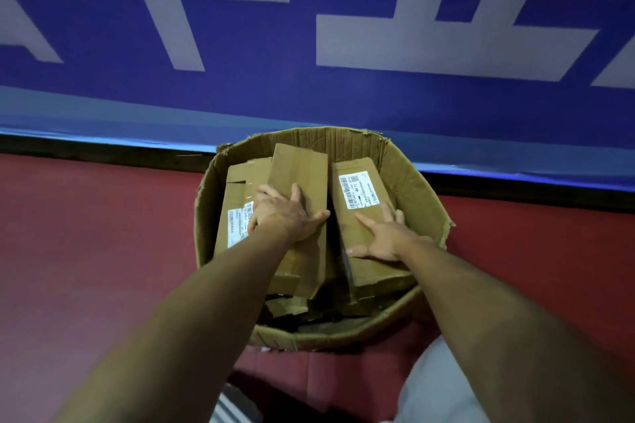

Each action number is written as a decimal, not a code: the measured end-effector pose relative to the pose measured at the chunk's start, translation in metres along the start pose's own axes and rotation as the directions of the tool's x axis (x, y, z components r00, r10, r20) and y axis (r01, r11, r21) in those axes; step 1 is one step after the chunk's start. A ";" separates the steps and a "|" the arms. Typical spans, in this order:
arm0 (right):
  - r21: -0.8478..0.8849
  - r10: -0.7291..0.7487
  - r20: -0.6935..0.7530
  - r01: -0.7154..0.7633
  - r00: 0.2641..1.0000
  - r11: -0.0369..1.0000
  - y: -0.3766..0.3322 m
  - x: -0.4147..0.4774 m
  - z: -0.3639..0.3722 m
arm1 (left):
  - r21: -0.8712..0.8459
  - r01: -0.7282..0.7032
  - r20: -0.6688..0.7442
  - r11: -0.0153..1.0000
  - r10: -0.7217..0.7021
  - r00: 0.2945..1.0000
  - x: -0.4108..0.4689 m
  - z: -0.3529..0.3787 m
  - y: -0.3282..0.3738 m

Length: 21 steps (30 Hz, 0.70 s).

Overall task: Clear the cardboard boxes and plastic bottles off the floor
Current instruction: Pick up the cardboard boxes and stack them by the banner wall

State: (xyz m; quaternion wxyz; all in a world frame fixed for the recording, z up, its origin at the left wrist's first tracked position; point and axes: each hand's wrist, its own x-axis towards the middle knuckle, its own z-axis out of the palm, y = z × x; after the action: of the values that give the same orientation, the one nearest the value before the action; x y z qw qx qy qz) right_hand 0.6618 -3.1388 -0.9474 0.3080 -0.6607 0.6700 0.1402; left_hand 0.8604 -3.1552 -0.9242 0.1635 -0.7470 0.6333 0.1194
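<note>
A big open cardboard carton (409, 182) with a torn rim stands on the red floor against the wall. Several small brown cardboard boxes lie packed inside it. My left hand (285, 213) lies flat with spread fingers on the middle box (302, 168). A labelled box (237, 216) lies to its left. My right hand (385, 235) presses flat on the right box (357, 189), which bears a white shipping label. Flattened cardboard pieces sit deeper in the carton near me. No plastic bottles are in view.
A blue wall banner (309, 103) with large white letters runs behind the carton, above a dark skirting strip. Red floor (86, 233) spreads left and right of the carton. My grey trouser leg (443, 385) shows at the bottom right.
</note>
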 end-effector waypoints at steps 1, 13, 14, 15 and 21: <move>-0.010 0.000 0.010 0.000 1.000 1.000 -0.001 0.000 -0.001 | 0.016 -0.012 0.014 1.000 0.012 1.000 0.000 -0.002 -0.002; -0.101 0.177 -0.001 -0.176 0.984 0.979 -0.037 -0.155 -0.172 | -0.127 -0.202 0.059 0.971 0.210 0.976 -0.109 -0.156 -0.031; -0.100 0.168 -0.003 -0.167 0.986 0.981 -0.046 -0.176 -0.193 | -0.105 -0.216 0.031 0.971 0.220 0.975 -0.124 -0.182 -0.035; -0.099 0.157 -0.008 -0.157 0.988 0.983 -0.055 -0.197 -0.213 | -0.084 -0.227 0.009 0.970 0.228 0.974 -0.139 -0.209 -0.039; -0.026 0.156 -0.029 -0.156 0.987 0.987 -0.102 -0.334 -0.324 | -0.068 -0.289 -0.104 0.955 0.282 0.954 -0.225 -0.350 -0.068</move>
State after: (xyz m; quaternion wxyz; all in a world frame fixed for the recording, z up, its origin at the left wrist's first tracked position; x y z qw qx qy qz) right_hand 0.6666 -3.0737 -0.4749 0.2779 -0.6123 0.7217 0.1646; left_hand 0.8788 -3.0798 -0.5103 0.0839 -0.6584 0.7361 0.1328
